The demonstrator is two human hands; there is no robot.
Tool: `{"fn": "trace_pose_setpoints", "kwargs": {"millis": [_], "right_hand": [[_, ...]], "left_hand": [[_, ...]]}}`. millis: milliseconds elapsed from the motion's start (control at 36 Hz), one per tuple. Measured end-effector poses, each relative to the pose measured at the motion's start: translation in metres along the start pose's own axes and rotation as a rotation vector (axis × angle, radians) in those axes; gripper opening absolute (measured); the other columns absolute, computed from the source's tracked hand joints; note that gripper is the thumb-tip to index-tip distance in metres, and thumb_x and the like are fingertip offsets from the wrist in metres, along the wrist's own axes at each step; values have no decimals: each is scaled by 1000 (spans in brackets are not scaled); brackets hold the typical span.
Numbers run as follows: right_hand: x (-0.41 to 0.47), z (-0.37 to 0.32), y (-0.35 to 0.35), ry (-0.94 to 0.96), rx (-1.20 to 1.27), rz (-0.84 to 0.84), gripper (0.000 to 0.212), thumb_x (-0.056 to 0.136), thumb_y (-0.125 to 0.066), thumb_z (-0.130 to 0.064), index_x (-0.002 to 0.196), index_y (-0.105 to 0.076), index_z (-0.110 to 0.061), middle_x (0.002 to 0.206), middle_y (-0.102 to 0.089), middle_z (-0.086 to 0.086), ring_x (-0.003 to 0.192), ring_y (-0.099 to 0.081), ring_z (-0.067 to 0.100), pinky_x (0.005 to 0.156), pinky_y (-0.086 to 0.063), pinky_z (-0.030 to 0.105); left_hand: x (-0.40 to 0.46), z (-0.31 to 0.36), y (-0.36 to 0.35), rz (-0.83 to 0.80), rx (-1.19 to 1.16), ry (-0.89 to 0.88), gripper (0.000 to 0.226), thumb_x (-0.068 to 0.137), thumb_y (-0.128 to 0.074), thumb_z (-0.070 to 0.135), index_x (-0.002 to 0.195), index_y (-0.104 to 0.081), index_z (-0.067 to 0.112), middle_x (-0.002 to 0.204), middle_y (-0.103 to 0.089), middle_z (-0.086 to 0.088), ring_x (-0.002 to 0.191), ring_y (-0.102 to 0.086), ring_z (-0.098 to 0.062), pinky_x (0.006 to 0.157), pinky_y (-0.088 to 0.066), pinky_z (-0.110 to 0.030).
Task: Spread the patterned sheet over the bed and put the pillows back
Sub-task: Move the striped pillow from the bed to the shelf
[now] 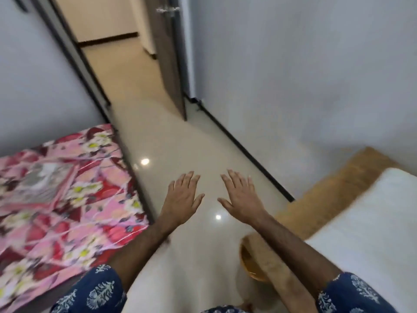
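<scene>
Head view shows a glossy beige tiled floor [180, 141], then a pink and red floral patterned sheet [61, 195] lying over the bed at left. Both grips, left hand [182, 197] and right hand [241, 197], hover flat, fingers spread, holding nothing.

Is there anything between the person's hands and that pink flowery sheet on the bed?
Nothing visible. Both hands, left hand and right hand, hover open and empty over bare floor. The patterned sheet lies on the bed to their left, with only open floor between.
</scene>
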State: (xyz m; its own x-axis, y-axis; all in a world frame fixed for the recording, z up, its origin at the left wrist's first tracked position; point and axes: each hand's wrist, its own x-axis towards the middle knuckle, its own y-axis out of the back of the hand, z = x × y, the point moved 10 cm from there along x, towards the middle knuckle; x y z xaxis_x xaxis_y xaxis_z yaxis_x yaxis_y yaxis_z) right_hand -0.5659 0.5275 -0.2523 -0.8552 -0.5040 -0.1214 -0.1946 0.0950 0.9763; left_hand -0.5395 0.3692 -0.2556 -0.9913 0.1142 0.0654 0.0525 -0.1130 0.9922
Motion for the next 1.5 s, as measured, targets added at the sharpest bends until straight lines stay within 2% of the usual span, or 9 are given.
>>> {"fn": "trace_pose_setpoints", "kwargs": {"millis": [333, 444, 639, 778, 889, 1083, 1222, 1417, 1500], "right_hand": [[108, -398, -58, 583, -58, -81, 80, 101, -40, -58, 162, -5, -19, 170, -1, 7, 156, -5, 30, 123, -5, 56], [120, -509, -80, 729, -63, -100, 79, 102, -36, -60, 162, -5, -20, 170, 2, 7, 157, -1, 28, 121, 5, 52], [133, -676, -117, 949, -108, -189, 78, 103, -37, -55, 161, -2, -16, 169, 0, 10, 156, -2, 30, 125, -3, 56], [155, -785, -149, 1081, -124, -237, 79, 102, -40, -56, 161, -5, -17, 169, 0, 11, 156, -3, 30, 125, -6, 57], [171, -872, -170, 1185, -169, -299, 85, 98, -23, -66, 161, 3, -15, 168, 9, 11, 156, 3, 30, 125, -6, 57], [176, -1018, -192, 1365, -158, -356, 78, 103, -42, -49, 161, -3, -13, 169, 1, 12, 156, -4, 32, 124, -8, 57], [164, -1104, -220, 1444, -145, -409, 76, 102, -48, -43, 161, -9, -13, 169, -6, 12, 155, -9, 32, 124, -9, 55], [134, -1232, -273, 1486, -189, -429, 76, 101, -51, -41, 160, -12, -12, 167, -11, 12, 154, -11, 31, 123, -10, 55], [139, -1259, -287, 1474, -221, -430, 78, 100, -53, -43, 160, -12, -14, 168, -10, 11, 155, -10, 31, 123, -7, 55]], "left_hand": [[-247, -333, 59, 37, 129, 552, 64, 98, -31, 53, 143, -51, 11, 146, -55, -15, 133, -54, -37, 101, -49, -59], [-317, -406, 84, 97, 174, 694, 62, 95, -59, 48, 143, -54, 8, 145, -57, -17, 132, -55, -37, 101, -48, -59], [-431, -521, 92, 125, 122, 958, 60, 100, -49, 48, 150, -43, 15, 157, -43, -13, 145, -41, -35, 112, -37, -61], [-506, -595, 96, 77, 62, 1159, 65, 103, -41, 51, 157, -30, 17, 164, -29, -11, 153, -25, -32, 120, -26, -60], [-564, -642, 110, 81, 56, 1293, 61, 102, -40, 51, 153, -36, 18, 161, -36, -10, 149, -34, -33, 117, -32, -60], [-646, -718, 128, 53, 52, 1494, 67, 98, -22, 54, 152, -38, 18, 159, -38, -9, 148, -35, -34, 114, -36, -59], [-700, -757, 123, 119, -30, 1570, 62, 102, -43, 47, 157, -27, 22, 166, -25, -6, 155, -19, -30, 120, -21, -58], [-804, -843, 104, 92, -74, 1613, 64, 104, -41, 49, 157, -29, 15, 166, -26, -12, 154, -20, -37, 120, -20, -60], [-819, -865, 110, 65, -89, 1574, 68, 101, -25, 55, 155, -35, 13, 163, -31, -14, 151, -28, -38, 119, -23, -60]]}}
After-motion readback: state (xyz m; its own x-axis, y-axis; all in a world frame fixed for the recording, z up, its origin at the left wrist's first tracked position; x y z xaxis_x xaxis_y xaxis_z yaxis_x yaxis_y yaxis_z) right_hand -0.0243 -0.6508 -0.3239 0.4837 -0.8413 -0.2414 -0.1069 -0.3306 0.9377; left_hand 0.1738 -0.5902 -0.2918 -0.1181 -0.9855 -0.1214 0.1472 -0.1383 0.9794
